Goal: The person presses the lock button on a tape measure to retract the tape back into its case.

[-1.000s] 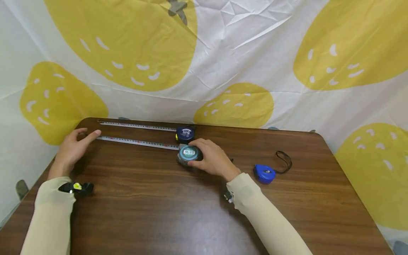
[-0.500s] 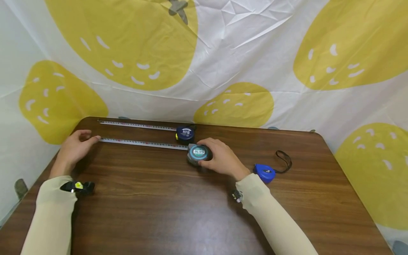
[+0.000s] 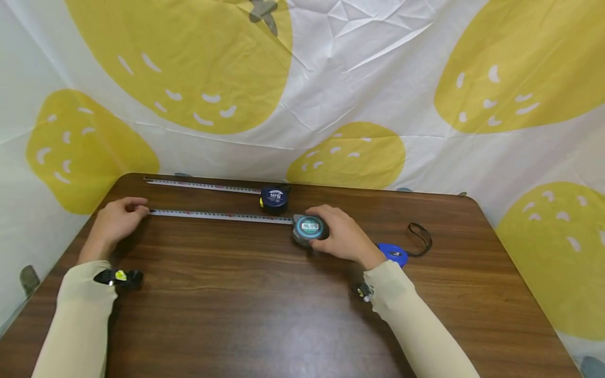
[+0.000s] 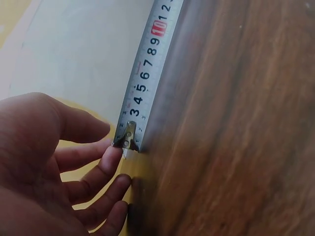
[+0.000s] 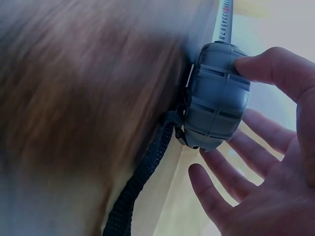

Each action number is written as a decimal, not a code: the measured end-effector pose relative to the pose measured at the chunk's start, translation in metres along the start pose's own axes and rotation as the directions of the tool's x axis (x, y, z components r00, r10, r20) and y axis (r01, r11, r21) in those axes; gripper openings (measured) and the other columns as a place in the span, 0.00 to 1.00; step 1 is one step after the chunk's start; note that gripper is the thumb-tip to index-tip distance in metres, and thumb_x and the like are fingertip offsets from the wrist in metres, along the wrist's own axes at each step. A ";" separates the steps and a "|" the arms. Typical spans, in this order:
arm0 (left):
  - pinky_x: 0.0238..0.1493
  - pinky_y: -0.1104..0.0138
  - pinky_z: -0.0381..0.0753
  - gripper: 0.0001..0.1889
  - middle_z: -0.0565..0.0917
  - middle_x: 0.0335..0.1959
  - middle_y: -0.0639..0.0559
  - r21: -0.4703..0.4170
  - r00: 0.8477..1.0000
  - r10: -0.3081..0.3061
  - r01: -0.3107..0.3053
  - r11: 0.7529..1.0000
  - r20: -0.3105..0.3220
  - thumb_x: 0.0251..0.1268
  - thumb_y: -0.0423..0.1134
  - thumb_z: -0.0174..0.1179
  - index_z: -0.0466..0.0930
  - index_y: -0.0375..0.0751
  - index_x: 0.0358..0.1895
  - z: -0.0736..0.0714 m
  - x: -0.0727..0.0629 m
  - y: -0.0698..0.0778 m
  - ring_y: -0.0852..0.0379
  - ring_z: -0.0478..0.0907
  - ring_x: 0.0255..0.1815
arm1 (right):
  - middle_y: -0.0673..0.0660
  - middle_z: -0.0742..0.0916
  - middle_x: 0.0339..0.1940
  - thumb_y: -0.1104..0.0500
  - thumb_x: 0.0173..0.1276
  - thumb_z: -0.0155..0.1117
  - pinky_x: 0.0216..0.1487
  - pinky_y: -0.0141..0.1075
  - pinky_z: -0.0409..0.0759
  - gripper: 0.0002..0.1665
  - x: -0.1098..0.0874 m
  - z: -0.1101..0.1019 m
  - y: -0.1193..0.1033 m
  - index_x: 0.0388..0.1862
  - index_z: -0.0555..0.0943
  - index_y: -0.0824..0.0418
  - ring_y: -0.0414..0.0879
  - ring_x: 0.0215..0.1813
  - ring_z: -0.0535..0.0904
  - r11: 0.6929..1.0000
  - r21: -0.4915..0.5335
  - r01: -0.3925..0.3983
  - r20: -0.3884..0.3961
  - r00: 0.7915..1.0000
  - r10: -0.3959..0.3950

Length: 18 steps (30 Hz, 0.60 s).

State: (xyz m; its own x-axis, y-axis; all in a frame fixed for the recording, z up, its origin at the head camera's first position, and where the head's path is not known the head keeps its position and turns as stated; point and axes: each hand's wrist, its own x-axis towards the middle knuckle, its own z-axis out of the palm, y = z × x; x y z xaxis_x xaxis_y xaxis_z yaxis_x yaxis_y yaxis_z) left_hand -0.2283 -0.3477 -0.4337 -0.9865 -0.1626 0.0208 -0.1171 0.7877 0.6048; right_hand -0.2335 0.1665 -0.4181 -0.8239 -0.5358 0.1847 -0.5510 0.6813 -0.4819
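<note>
A grey-black tape measure (image 3: 309,227) with a turquoise ring lies face up on the table. My right hand (image 3: 342,233) grips its case, with the thumb on one side and fingers on the other. In the right wrist view a black wrist strap (image 5: 142,182) hangs from the case (image 5: 216,96). Its white tape blade (image 3: 222,215) runs out leftward to my left hand (image 3: 115,223). In the left wrist view the curled fingers hold the blade's metal hook (image 4: 129,137) at their tips. The thumb sits close to the hook.
Behind lies a navy 5m tape measure (image 3: 274,199) with its blade (image 3: 203,186) drawn out leftward, nearly parallel. A blue tape measure (image 3: 392,253) with a black cord loop (image 3: 423,239) lies right, partly behind my right wrist. A lemon-print cloth (image 3: 350,94) backs the wooden table (image 3: 236,315).
My right hand has slid the grey-black tape measure to the right, and more blade shows. The left hand has shifted slightly right and nearer me with the blade's end, fingers drawn closer together.
</note>
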 end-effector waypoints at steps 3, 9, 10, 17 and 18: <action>0.63 0.31 0.72 0.22 0.79 0.64 0.19 0.017 0.999 0.032 -0.033 0.999 0.007 0.86 0.41 0.53 0.79 0.25 0.67 0.002 0.001 0.000 0.20 0.75 0.65 | 0.59 0.85 0.70 0.57 0.61 0.80 0.72 0.58 0.75 0.41 -0.002 -0.002 0.002 0.73 0.80 0.61 0.62 0.70 0.78 1.000 0.002 0.001 -0.001 1.000 -0.001; 0.55 0.35 0.76 0.18 0.83 0.59 0.21 0.034 0.995 0.095 -0.096 0.995 0.004 0.83 0.37 0.58 0.84 0.26 0.62 0.007 0.002 0.001 0.26 0.80 0.54 | 0.58 0.84 0.69 0.58 0.59 0.77 0.70 0.58 0.76 0.41 -0.009 -0.006 0.005 0.74 0.80 0.60 0.62 0.69 0.78 1.000 0.005 -0.006 -0.005 1.000 0.006; 0.54 0.36 0.76 0.17 0.84 0.58 0.22 0.035 0.995 0.100 -0.101 0.994 0.005 0.82 0.37 0.59 0.84 0.26 0.62 0.008 0.002 0.001 0.28 0.80 0.52 | 0.58 0.84 0.69 0.58 0.59 0.77 0.70 0.58 0.76 0.41 -0.010 -0.007 0.005 0.74 0.80 0.60 0.62 0.69 0.78 1.000 0.005 -0.010 -0.004 1.000 0.010; 0.55 0.37 0.76 0.16 0.88 0.49 0.30 0.035 0.991 0.135 -0.136 0.990 0.012 0.79 0.37 0.65 0.86 0.28 0.60 0.012 0.003 0.005 0.30 0.82 0.52 | 0.57 0.84 0.67 0.56 0.59 0.78 0.66 0.59 0.78 0.42 -0.016 -0.009 0.008 0.75 0.80 0.59 0.60 0.68 0.78 0.999 0.010 -0.044 0.000 0.999 0.044; 0.55 0.37 0.76 0.16 0.88 0.49 0.30 0.033 0.991 0.135 -0.136 0.990 0.016 0.79 0.37 0.65 0.86 0.28 0.60 0.012 0.003 0.006 0.31 0.82 0.51 | 0.56 0.84 0.67 0.55 0.60 0.80 0.66 0.58 0.79 0.42 -0.016 -0.009 0.008 0.75 0.80 0.59 0.60 0.67 0.78 0.999 0.010 -0.049 0.002 0.999 0.049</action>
State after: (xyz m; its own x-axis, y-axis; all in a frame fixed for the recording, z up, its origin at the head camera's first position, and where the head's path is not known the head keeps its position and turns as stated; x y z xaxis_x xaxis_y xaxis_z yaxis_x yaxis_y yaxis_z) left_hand -0.2329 -0.3367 -0.4397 -0.9950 -0.0449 0.0897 0.0143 0.8219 0.5695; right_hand -0.2256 0.1851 -0.4172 -0.8496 -0.5029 0.1592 -0.5087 0.7015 -0.4990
